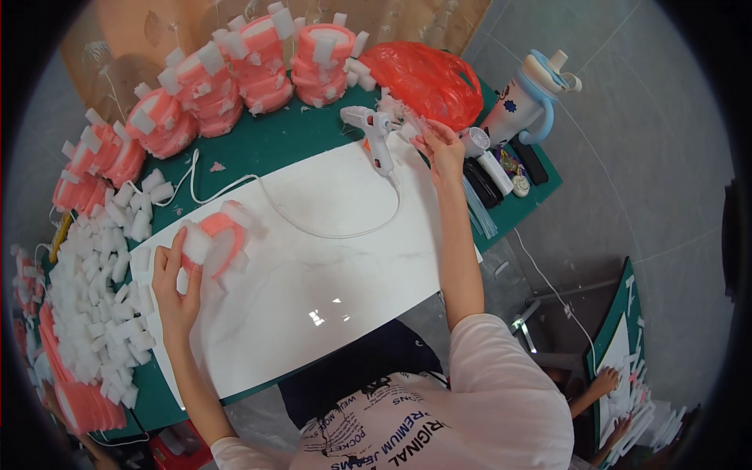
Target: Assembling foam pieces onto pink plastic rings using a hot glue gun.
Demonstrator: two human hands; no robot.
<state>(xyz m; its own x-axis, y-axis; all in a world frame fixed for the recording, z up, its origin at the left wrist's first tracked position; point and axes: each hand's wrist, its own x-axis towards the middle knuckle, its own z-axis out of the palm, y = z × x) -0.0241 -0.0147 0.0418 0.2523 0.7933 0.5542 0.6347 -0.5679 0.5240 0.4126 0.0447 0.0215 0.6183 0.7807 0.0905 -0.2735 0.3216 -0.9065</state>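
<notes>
My left hand [174,286] grips a pink foam ring [227,241] with white foam blocks stuck around it, just above the left part of a white marble-patterned board [313,270]. One white foam block [197,243] lies under its fingers. My right hand [443,155] reaches to the far right of the board, fingers pinched together beside a whitish stringy clump [399,113]; what is between them is too small to tell. A white hot glue gun [378,141] stands left of that hand, its cord [313,233] looping over the board.
Stacks of pink foam rings [266,70] line the green table's far edge. Loose white foam blocks [98,266] pile up at left. A red plastic bag [427,82], a white tumbler [517,98] and clear glue sticks [479,207] sit at right. Another person's hand [605,382] works at a lower-right table.
</notes>
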